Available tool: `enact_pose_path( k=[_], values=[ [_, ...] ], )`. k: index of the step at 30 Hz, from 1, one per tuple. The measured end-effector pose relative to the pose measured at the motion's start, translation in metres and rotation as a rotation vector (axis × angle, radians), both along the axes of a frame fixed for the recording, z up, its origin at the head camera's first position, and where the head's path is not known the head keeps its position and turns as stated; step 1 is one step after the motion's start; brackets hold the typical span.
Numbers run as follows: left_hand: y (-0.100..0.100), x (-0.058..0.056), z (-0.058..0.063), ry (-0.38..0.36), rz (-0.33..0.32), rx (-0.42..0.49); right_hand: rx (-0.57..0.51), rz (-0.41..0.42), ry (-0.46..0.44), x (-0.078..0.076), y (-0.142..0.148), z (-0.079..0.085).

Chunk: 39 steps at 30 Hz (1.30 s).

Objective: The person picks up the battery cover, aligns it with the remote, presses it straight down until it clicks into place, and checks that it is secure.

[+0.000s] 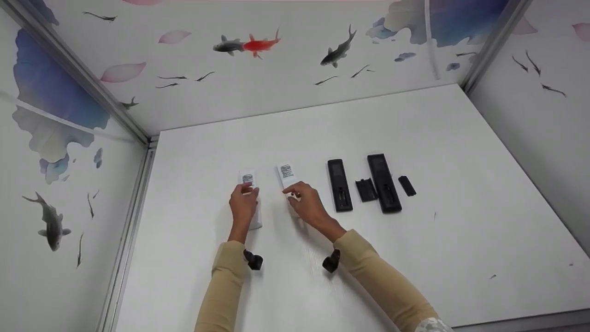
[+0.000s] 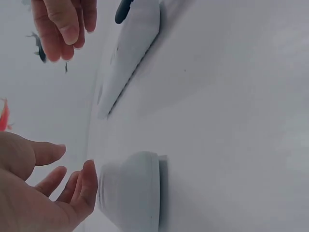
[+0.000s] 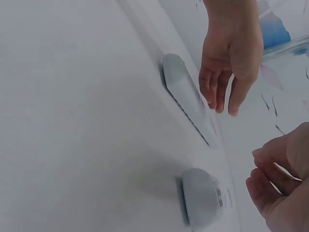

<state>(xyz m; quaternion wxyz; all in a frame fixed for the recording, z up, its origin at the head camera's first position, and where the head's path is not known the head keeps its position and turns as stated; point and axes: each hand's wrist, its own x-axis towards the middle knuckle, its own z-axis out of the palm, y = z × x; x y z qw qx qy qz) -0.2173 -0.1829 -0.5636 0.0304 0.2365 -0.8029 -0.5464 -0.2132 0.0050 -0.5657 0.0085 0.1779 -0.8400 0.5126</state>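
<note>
Two slim white remote controls lie side by side on the white table, each with a printed label at its far end. Above the left white remote (image 1: 256, 219) is my left hand (image 1: 243, 204), its fingers loosely bent with nothing between them. My right hand (image 1: 308, 205) hovers over the right white remote (image 1: 286, 172) and covers its near part in the head view. In the right wrist view the right hand (image 3: 285, 179) has thumb and fingertips close together, holding nothing visible. Both wrist views show the hands apart from the remotes' bodies.
To the right lie a smaller black remote (image 1: 339, 184) and a larger black remote (image 1: 384, 184), both with uncovered battery compartments. A wide black cover (image 1: 366, 190) sits between them, and a narrow black cover (image 1: 407, 186) farther right. Fish-printed walls border the table.
</note>
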Motion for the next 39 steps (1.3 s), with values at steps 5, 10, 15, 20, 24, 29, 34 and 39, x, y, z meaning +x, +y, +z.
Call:
enact_pose_path(
  k=[5, 10, 15, 20, 24, 29, 34, 39],
  values=[
    [0.010, 0.000, 0.002, 0.019, -0.051, 0.046, 0.042, 0.006, 0.059, 0.000, 0.023, -0.002],
    [0.018, 0.000, 0.001, 0.022, -0.093, 0.061, 0.098, 0.029, 0.083, 0.000, 0.040, -0.005],
    [0.026, -0.001, 0.000, 0.054, -0.115, 0.092, 0.134, 0.067, 0.077, 0.000, 0.051, -0.006],
    [0.035, -0.006, -0.002, 0.045, -0.133, 0.080, 0.126, 0.069, 0.051, 0.001, 0.059, -0.008],
    [0.041, -0.012, -0.007, 0.032, -0.145, 0.089, 0.164, 0.035, 0.085, 0.001, 0.063, -0.011],
    [0.047, -0.019, -0.015, 0.007, -0.124, 0.145, 0.301, -0.014, 0.208, 0.002, 0.066, -0.020],
    [0.051, -0.026, -0.018, -0.022, -0.115, 0.145, 0.373, -0.004, 0.260, 0.002, 0.069, -0.029],
    [0.055, -0.030, -0.020, -0.049, -0.110, 0.058, 0.364, 0.029, 0.230, 0.004, 0.068, -0.029]
  ],
)
